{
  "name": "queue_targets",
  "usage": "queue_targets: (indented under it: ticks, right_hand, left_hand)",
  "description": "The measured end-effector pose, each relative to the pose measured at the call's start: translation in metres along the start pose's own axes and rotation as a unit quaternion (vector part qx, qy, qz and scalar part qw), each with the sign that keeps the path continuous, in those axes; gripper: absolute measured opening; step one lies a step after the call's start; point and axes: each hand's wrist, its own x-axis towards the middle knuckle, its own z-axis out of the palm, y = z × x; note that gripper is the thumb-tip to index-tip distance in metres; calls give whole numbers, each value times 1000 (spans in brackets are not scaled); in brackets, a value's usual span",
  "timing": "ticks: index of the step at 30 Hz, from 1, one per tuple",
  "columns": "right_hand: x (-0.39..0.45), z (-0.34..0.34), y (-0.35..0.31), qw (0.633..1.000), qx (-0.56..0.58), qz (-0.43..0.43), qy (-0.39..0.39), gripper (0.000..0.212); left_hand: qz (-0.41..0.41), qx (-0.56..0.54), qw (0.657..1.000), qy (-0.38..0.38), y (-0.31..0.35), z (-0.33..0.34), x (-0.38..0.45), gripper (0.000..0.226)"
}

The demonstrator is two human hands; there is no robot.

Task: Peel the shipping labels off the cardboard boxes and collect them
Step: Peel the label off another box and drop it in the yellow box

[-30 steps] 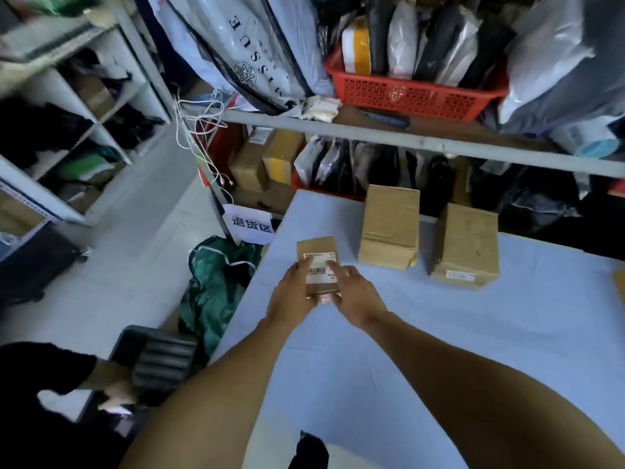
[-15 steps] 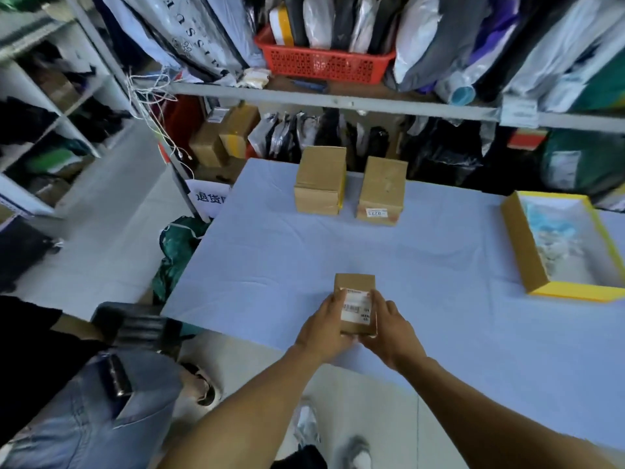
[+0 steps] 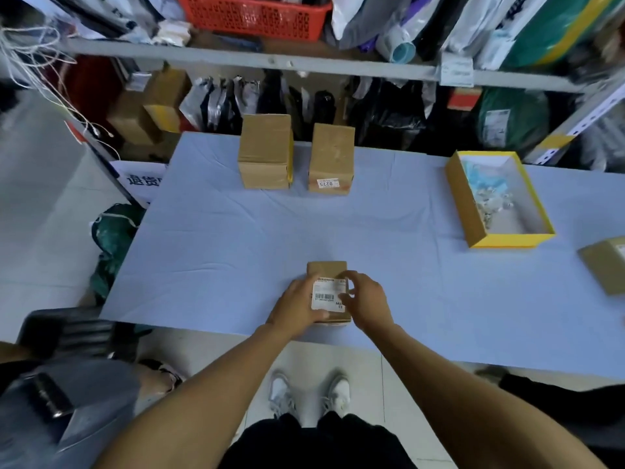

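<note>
Two hands on small box [image 3: 326,270]: your left hand [image 3: 296,308] grips it; right hand [image 3: 367,297] seemingly pinches shipping label [image 3: 327,295] right edge.

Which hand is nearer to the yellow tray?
Right. The right hand is at the small box, on the side facing the yellow tray; the left hand grips the box's opposite side.

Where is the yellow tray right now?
In the head view, the yellow tray sits on the table's far right, right of the two standing boxes.
</note>
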Motion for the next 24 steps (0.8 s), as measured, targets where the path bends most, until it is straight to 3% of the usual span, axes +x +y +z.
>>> queue_targets:
  ticks: [5, 14, 24]
  right_hand:
    - [-3, 6, 4, 1000, 7, 10, 27, 31]
    - [-3, 8, 7, 1000, -3, 11, 27, 27]
    - [1, 8, 1, 999, -4, 33, 37, 23]
  left_hand:
    - [-8, -5, 1000, -15, 3, -2, 1, 88]
    - [-9, 25, 998, 49, -4, 17, -17, 69]
    - [4, 42, 998, 36, -5, 12, -13, 75]
